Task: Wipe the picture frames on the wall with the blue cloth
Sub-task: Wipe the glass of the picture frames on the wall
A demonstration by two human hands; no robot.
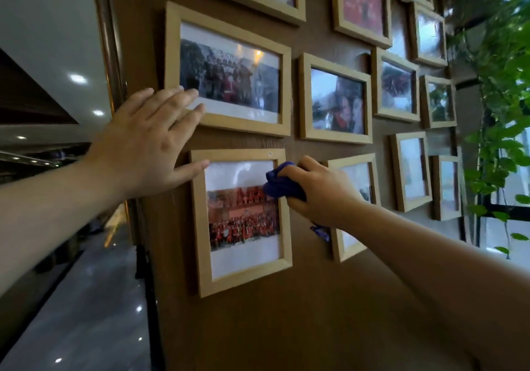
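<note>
While bunched in the right hand (pixel 321 191), the blue cloth (pixel 279 184) looks dark and crumpled.

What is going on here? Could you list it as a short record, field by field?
Setting: brown wall hung with many wooden picture frames
Right hand: grips bunched blue cloth, pressed on glass of lower frame
Left hand: open, flat, fingers resting over corners of that frame and upper frame
Nearby: leafy green plant, far right
</note>
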